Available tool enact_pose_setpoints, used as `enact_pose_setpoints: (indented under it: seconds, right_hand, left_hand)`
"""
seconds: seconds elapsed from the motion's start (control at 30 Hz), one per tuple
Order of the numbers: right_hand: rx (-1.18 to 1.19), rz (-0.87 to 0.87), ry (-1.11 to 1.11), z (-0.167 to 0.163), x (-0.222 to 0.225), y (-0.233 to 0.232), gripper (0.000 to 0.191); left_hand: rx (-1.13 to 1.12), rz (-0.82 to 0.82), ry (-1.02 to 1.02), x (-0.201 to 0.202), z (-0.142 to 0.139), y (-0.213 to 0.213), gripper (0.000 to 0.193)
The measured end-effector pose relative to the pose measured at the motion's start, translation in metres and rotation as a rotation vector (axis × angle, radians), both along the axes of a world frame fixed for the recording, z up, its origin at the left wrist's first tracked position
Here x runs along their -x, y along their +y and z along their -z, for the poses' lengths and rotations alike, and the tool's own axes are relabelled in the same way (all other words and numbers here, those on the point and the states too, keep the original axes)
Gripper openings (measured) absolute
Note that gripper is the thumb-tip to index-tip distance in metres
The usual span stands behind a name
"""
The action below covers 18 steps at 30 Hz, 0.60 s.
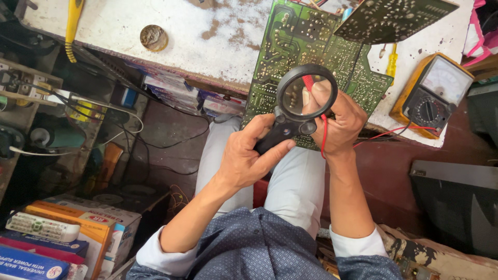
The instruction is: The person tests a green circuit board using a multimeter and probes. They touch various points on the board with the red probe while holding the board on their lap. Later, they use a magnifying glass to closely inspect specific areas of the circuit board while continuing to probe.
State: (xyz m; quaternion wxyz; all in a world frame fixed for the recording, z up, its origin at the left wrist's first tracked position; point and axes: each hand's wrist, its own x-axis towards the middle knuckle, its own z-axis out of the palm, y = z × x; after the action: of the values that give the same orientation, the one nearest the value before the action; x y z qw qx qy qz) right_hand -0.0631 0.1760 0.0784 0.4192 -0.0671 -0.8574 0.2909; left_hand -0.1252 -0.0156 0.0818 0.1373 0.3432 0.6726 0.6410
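My left hand point(248, 155) grips the black handle of a round magnifying glass point(305, 96), held over a green circuit board point(290, 41) that juts over the edge of a worn white bench point(104, 26). My right hand point(340, 122) holds a red multimeter probe, whose tip shows through the lens against the board. The probe's red lead point(394, 132) runs right toward a yellow analog multimeter point(433, 93) on the bench.
A second dark circuit board point(394, 18) lies at the top right. A round tin lid point(153, 37) and a yellow tool point(72, 21) rest on the bench. Boxes and a remote control point(41, 225) sit lower left. Tangled cables hang at left.
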Motion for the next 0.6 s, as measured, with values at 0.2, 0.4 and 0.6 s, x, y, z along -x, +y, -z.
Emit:
enact_pose_setpoints:
  seconds: [0.2,0.4,0.6]
  right_hand:
    - [0.003,-0.02,-0.003,-0.0021,0.001,-0.0026,0.022]
    - [-0.027,-0.011,-0.018,-0.004,0.0011,-0.0033,0.023]
    - [-0.037,0.021,-0.023,-0.0047,0.0026,-0.0037,0.024]
  left_hand:
    - [0.009,0.001,-0.013,-0.0001,-0.0007,-0.001,0.042]
    - [0.009,-0.004,-0.007,0.0001,0.0,-0.0004,0.043]
    - [-0.002,-0.017,0.007,0.0006,0.0027,0.0007,0.046]
